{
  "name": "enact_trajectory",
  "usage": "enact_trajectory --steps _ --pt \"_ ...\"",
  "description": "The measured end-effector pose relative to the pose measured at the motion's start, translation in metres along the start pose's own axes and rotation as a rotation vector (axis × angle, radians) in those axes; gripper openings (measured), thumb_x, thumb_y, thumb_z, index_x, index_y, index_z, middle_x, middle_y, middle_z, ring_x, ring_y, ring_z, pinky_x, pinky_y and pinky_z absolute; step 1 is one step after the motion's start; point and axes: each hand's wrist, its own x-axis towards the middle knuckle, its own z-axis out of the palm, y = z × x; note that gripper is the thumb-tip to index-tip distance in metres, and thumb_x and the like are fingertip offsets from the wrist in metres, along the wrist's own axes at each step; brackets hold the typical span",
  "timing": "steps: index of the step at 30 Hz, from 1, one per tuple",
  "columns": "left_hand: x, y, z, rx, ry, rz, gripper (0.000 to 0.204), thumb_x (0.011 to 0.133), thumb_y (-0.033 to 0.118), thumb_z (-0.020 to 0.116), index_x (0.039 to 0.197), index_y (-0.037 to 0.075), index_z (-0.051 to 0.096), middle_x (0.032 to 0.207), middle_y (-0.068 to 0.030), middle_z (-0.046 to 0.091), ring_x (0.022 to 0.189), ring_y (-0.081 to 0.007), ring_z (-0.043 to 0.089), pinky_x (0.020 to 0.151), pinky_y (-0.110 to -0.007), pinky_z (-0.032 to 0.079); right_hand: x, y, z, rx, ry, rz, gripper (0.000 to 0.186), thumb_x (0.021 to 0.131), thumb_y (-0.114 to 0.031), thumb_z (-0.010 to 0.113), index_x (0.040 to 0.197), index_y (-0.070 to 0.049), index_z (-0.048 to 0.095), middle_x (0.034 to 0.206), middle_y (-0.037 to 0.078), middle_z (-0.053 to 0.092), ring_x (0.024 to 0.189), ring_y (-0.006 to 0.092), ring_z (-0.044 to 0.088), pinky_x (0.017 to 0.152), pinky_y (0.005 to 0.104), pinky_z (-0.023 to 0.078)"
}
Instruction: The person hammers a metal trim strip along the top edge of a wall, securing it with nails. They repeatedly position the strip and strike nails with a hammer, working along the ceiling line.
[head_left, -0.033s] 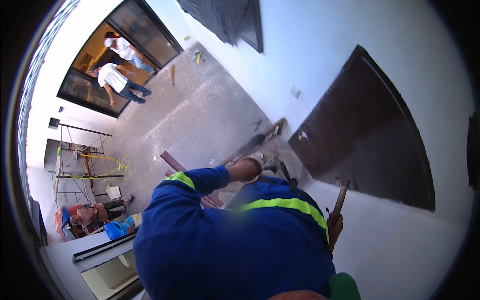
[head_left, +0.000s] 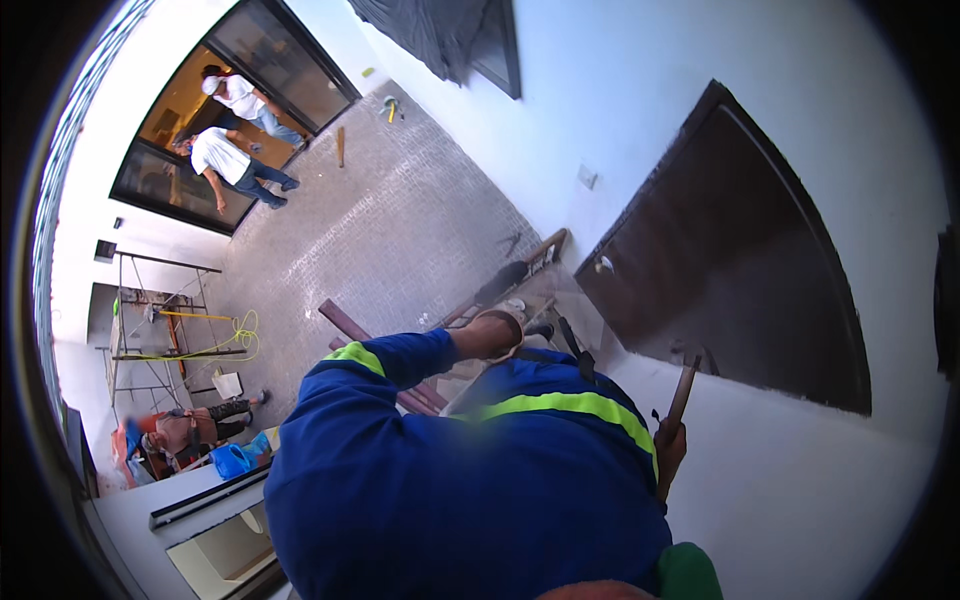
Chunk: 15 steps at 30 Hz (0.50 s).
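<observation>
My right hand (head_left: 672,447), at the right of my waist, is closed around the wooden handle of a hammer (head_left: 681,396). The handle points up towards the brown door; its head is hard to make out against the dark panel. My left arm bends across my front, and my left hand (head_left: 488,335) reaches down at my waist beside a tan, curved edge, perhaps a pouch rim. Its fingers are hidden there. A dark strap or tool handle (head_left: 575,345) sticks up from my belt, just right of that hand.
Reddish-brown planks (head_left: 345,322) and a long wooden piece (head_left: 548,250) lie ahead. Beyond the paved floor (head_left: 375,235), two people in white shirts stand by a glass door (head_left: 280,60). Metal scaffolding (head_left: 165,355), a yellow hose and another person are at left. A brown door (head_left: 740,260) stands at right.
The view has shifted very slightly. Both hands stay where they were.
</observation>
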Motion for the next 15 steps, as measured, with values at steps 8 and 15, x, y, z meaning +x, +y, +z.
enact_trajectory --steps 8,15 --pt "-0.013 0.036 -0.083 -0.224 -0.064 -0.218 0.011 0.085 0.010 0.066 0.093 0.005 0.071 0.083 -0.0113 0.071 0.080 -0.0266 0.072 0.071 -0.039 0.058 0.001 0.000 0.003 0.165 -0.001 0.125 0.023 0.103 -0.029 0.062 0.100 -0.006 0.059 0.065 -0.002 0.049 0.049 0.0086 0.046 0.043 0.0281 0.038" --pt "-0.010 0.022 -0.142 -0.565 0.247 -0.359 0.009 0.090 0.007 0.068 0.096 0.003 0.064 0.076 -0.0061 0.067 0.073 -0.0189 0.071 0.066 -0.032 0.057 -0.003 0.028 -0.005 0.088 -0.006 0.156 0.024 0.100 -0.029 0.066 0.100 -0.005 0.061 0.066 0.003 0.058 0.048 0.0134 0.050 0.045 0.0314 0.041"
